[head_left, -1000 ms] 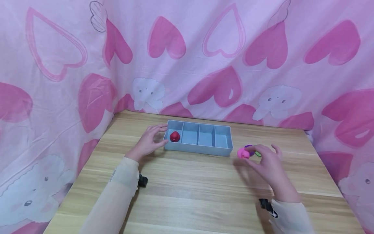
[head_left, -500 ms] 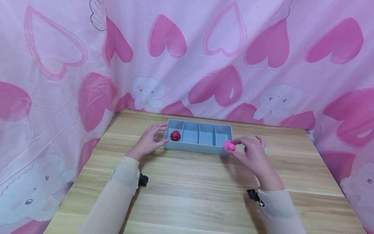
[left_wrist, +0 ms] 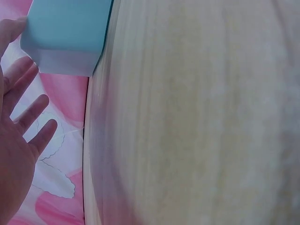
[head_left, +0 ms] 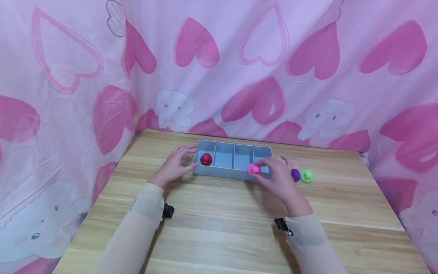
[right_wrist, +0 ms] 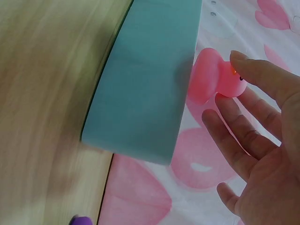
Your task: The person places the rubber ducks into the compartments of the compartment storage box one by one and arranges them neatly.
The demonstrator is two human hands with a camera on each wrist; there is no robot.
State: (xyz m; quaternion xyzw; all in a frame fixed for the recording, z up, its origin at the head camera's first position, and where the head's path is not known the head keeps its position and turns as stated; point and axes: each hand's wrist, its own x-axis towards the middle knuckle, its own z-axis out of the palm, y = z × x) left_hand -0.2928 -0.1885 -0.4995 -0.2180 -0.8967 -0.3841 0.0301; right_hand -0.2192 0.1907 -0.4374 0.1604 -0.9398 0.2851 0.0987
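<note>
A pink rubber duck (right_wrist: 206, 77) is pinched by its head between the thumb and fingers of my right hand (head_left: 278, 179). In the head view the duck overlaps the front rim of a blue-grey box (head_left: 226, 173) with several compartments, toward its right half. Inside the leftmost compartment lies a red toy (head_left: 206, 159), its kind unclear from here. My left hand (head_left: 174, 163) is at the box's left end, thumb and fingers spread around it. In the left wrist view its thumb and a finger touch or nearly touch the box's edge (left_wrist: 65, 61).
Right of the box, a green duck (head_left: 307, 176) and a purple toy (head_left: 295, 175), partly hidden by my right hand, sit on the wooden table (head_left: 219, 228). A pink heart-patterned curtain (head_left: 205, 91) stands behind the table and along its sides.
My right hand has carried the pink duck left, from beside the purple and green toys to the box's front rim. Those two toys now show more fully. The left hand has stayed in place.
</note>
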